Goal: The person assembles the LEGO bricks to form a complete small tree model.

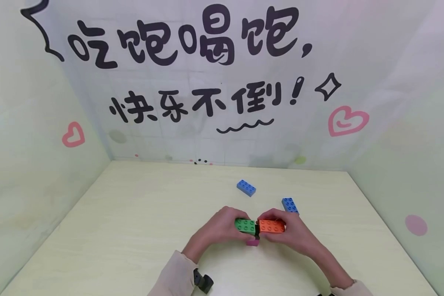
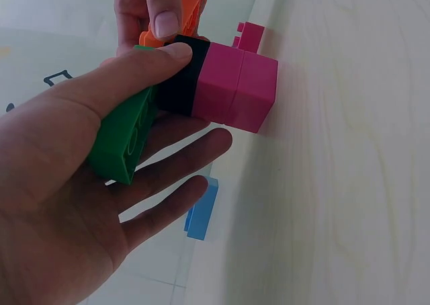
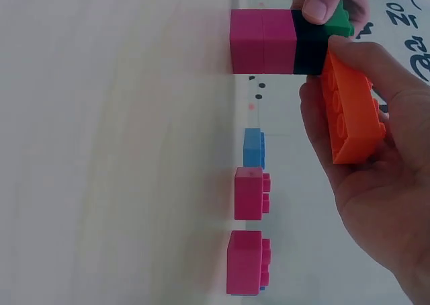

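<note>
Head: left hand (image 1: 222, 226) gripping one green block (image 1: 246, 225), right hand (image 1: 296, 234) gripping one orange block (image 1: 271, 226) and part-covering one of two blue blocks (image 1: 246, 188) lying at 12 and 2 o'clock. Left wrist: one black block (image 2: 183, 82) topping two stacked pink blocks (image 2: 234, 86). Right wrist: two loose pink blocks (image 3: 248, 193) standing at 6 o'clock.

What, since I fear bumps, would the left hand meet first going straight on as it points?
Past its green studded toy brick, the left hand would probably meet the right hand, holding the orange toy brick; depth is unclear.
</note>
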`<state>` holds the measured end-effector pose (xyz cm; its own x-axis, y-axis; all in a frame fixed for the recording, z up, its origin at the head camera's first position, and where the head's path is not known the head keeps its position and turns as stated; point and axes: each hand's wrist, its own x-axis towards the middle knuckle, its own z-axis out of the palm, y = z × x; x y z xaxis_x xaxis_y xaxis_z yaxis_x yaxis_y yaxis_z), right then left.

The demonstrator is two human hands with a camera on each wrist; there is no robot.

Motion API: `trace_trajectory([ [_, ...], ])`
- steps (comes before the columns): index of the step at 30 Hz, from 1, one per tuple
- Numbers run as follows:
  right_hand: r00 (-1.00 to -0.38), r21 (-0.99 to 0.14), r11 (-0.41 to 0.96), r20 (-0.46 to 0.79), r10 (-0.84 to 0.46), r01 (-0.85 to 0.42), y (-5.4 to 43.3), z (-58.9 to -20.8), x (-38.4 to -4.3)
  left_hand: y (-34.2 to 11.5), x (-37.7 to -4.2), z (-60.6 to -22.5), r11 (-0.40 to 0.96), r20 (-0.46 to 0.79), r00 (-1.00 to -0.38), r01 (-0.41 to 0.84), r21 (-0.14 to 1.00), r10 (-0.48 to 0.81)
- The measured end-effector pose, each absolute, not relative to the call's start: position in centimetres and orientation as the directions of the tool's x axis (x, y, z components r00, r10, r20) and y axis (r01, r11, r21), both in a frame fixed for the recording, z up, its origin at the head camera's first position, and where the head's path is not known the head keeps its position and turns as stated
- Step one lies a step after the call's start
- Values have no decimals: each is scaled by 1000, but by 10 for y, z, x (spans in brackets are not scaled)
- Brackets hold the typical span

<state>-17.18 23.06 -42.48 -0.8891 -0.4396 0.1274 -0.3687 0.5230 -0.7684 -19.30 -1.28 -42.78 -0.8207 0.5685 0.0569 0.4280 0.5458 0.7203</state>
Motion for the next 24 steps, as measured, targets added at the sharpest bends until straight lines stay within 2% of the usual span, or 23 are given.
trace_trajectory([
  [10, -889, -801, 483, 126, -441, -353, 229, -421, -172, -14, -195, -427, 545, 49, -817, 427, 722, 575],
  [24, -860, -733, 499, 235, -453, -463, 213, -421, -170, -22, -202, -426, 526, 50, -798, 441, 727, 600],
])
